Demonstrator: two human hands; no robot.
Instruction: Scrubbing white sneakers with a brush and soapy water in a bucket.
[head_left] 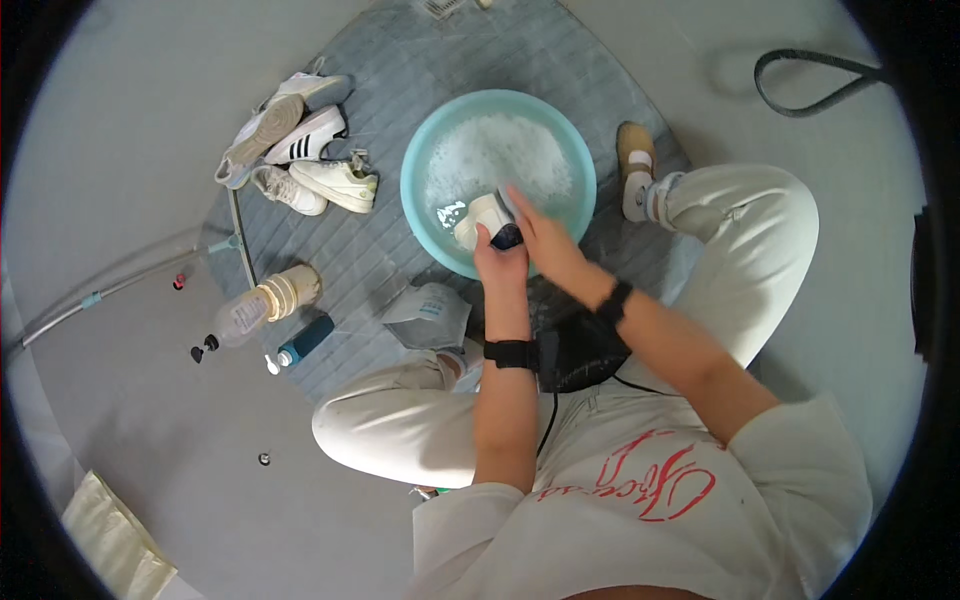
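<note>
Over the near part of a light-blue basin of foamy water, my left hand is closed round a white shoe with a dark blue end. The shoe is tilted. My right hand presses against its right side, fingers stretched along a narrow grey brush-like thing. Motion blur and the fingers hide most of that thing, so its exact kind does not show.
Several white shoes lie left of the basin. Nearer stand a tan-banded bottle, a dark blue bottle and a clear plastic bag. A metal pole crosses the left floor. A black strap loop lies far right.
</note>
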